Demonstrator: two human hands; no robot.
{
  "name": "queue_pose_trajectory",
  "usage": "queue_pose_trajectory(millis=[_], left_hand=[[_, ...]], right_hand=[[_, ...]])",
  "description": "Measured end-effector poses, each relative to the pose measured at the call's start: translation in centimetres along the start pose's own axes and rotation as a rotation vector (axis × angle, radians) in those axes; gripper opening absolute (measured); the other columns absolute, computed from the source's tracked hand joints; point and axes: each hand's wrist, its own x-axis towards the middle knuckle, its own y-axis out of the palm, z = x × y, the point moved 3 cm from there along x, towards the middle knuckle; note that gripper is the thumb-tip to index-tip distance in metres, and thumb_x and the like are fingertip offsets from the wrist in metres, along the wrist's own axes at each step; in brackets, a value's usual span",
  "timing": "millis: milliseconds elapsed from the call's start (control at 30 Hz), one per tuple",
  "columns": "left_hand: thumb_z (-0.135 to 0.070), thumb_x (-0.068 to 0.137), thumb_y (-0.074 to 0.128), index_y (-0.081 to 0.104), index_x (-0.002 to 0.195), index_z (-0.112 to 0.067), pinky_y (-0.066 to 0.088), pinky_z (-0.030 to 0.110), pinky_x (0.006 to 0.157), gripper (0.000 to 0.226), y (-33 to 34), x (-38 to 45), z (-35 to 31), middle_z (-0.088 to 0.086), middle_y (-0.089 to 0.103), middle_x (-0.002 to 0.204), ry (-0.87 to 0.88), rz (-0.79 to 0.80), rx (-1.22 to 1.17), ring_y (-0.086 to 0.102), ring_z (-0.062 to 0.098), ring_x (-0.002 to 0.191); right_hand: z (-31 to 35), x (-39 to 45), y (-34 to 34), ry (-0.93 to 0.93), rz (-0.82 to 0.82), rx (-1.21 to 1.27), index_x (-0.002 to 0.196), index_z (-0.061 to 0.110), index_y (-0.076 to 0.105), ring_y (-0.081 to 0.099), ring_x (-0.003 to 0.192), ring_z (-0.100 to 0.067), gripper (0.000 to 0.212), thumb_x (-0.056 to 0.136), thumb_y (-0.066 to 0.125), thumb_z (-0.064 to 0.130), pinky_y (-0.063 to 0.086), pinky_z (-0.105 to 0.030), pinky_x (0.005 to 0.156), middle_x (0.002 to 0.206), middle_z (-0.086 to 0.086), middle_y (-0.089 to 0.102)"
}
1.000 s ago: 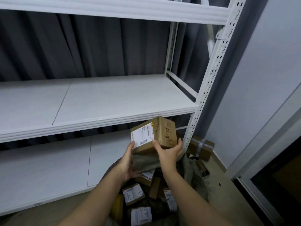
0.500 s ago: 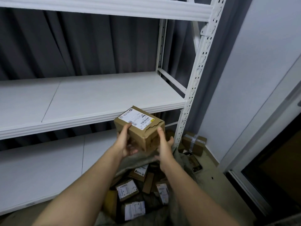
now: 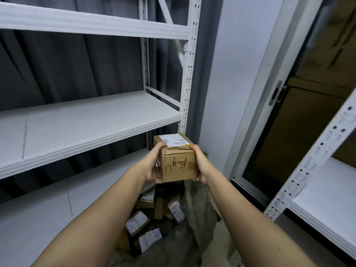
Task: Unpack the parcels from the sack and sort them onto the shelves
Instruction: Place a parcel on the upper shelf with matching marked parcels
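Note:
A small brown cardboard parcel (image 3: 178, 162) with a white label on top and handwriting on its near face is held in front of me, above the sack. My left hand (image 3: 154, 162) grips its left side, thumb over the top edge. My right hand (image 3: 201, 164) grips its right side. Below, the open grey-green sack (image 3: 194, 228) lies on the floor with several labelled parcels (image 3: 137, 222) inside. The white shelf unit (image 3: 77, 122) stands to the left, its middle and lower boards bare.
A perforated white upright (image 3: 189, 74) closes the shelf unit's right end, just behind the parcel. A second white shelf unit (image 3: 317, 199) stands at the right. Between them are a grey wall and a dark sliding door (image 3: 289, 132). Dark curtains hang behind the shelves.
The parcel has been turned so its handwritten face points at me and its label lies on top. My view has swung right, bringing the door and second shelf unit into sight.

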Motion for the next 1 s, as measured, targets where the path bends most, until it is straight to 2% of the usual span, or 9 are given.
queue_pose_trajectory(millis=[100,300,400,500,567,633,767,933,1000], left_hand=[[-0.066,0.078,0.050,0.058,0.075,-0.018,0.044,0.029,0.059,0.049,3.0,-2.1,0.0,0.006,0.064,0.053,0.026,0.056,0.079,0.059,0.024,0.068],[-0.068,0.077,0.049,0.061,0.076,-0.020,0.045,0.029,0.064,0.050,10.2,-5.5,-0.1,0.006,0.066,0.059,0.054,0.190,0.192,0.060,0.024,0.071],[-0.069,0.075,0.051,0.062,0.082,-0.019,0.048,0.031,0.069,0.051,14.9,-7.5,0.5,0.008,0.066,0.073,0.081,0.264,0.248,0.061,0.026,0.077],[-0.069,0.075,0.054,0.063,0.095,-0.018,0.050,0.029,0.056,0.055,19.6,-10.1,1.4,0.008,0.067,0.079,0.143,0.319,0.260,0.060,0.025,0.080],[-0.069,0.076,0.052,0.061,0.112,-0.018,0.052,0.032,0.061,0.063,23.0,-12.1,2.3,0.012,0.068,0.095,0.197,0.352,0.271,0.062,0.026,0.089],[-0.071,0.077,0.049,0.061,0.115,-0.017,0.055,0.032,0.063,0.067,26.2,-14.5,3.3,0.013,0.072,0.097,0.216,0.407,0.271,0.067,0.026,0.087],[-0.068,0.080,0.047,0.060,0.110,-0.019,0.053,0.028,0.046,0.059,32.7,-20.1,5.5,0.007,0.073,0.069,0.274,0.504,0.254,0.070,0.021,0.063],[-0.066,0.077,0.052,0.051,0.128,-0.020,0.052,0.030,0.045,0.069,40.1,-27.2,8.1,0.006,0.071,0.065,0.362,0.591,0.216,0.070,0.020,0.056],[-0.067,0.071,0.054,0.050,0.129,-0.020,0.052,0.030,0.047,0.074,42.9,-30.1,8.6,0.008,0.072,0.083,0.406,0.629,0.215,0.070,0.022,0.067]], right_hand=[[0.4,-3.3,-1.9,-0.031,-0.074,0.046,0.092,0.026,0.064,0.068,0.051,-0.015,0.042,0.087,0.044,0.063,0.052,-0.025,0.045,0.062,0.000,0.071],[1.6,-9.7,-8.2,-0.094,-0.170,0.102,0.095,0.028,0.065,0.070,0.057,-0.015,0.044,0.087,0.043,0.064,0.055,-0.028,0.052,0.068,-0.001,0.072],[2.0,-13.5,-12.3,-0.139,-0.248,0.112,0.102,0.027,0.066,0.070,0.067,-0.019,0.049,0.087,0.041,0.066,0.054,-0.028,0.056,0.076,-0.004,0.073],[2.4,-17.5,-16.3,-0.212,-0.333,0.128,0.105,0.026,0.066,0.070,0.069,-0.018,0.051,0.088,0.039,0.066,0.055,-0.029,0.057,0.077,-0.004,0.074],[2.7,-20.6,-19.0,-0.259,-0.397,0.116,0.106,0.026,0.065,0.069,0.077,-0.020,0.053,0.088,0.037,0.066,0.057,-0.032,0.065,0.083,-0.006,0.074],[3.1,-23.8,-21.4,-0.307,-0.458,0.116,0.114,0.023,0.063,0.067,0.082,-0.022,0.055,0.089,0.037,0.065,0.055,-0.032,0.069,0.097,-0.011,0.072],[3.1,-31.4,-26.6,-0.369,-0.566,0.112,0.122,0.022,0.057,0.068,0.080,-0.020,0.058,0.088,0.039,0.065,0.053,-0.026,0.056,0.100,-0.010,0.071],[3.6,-41.4,-32.5,-0.473,-0.651,0.100,0.120,0.024,0.058,0.069,0.078,-0.017,0.056,0.086,0.042,0.065,0.051,-0.022,0.046,0.102,-0.007,0.071],[4.1,-45.0,-34.4,-0.530,-0.667,0.097,0.118,0.026,0.060,0.070,0.077,-0.016,0.054,0.085,0.042,0.065,0.053,-0.024,0.047,0.103,-0.007,0.072]])
